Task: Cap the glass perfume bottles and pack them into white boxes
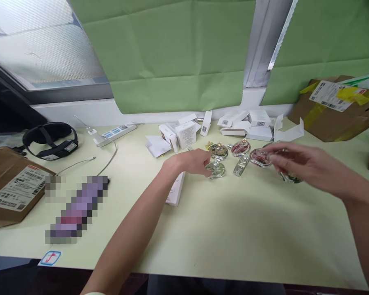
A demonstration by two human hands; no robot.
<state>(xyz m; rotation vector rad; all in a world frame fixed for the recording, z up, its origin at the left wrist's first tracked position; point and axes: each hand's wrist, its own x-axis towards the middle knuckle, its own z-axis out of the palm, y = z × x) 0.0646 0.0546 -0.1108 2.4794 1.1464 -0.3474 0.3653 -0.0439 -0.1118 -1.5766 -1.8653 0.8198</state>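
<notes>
Several oval glass perfume bottles stand grouped on the table. My left hand (197,162) has its fingers curled at the left edge of a clear, greenish perfume bottle (217,171). Just behind it is a darker gold-toned bottle (219,151), with a pink one (240,147) to the right. My right hand (301,166) pinches the right rim of another pink perfume bottle (259,159); its palm partly hides a further bottle (290,178) below. Between the hands lies a narrow clear glass bottle (241,165). Under my left wrist, a white box (176,190) is partly covered.
White cartons (186,134) and opened boxes (260,123) line the wall. A cardboard box (341,108) stands at right, another (15,188) at left. Also at left are a black headset (51,141), a power strip (118,133) with cable and a pixelated object (80,209).
</notes>
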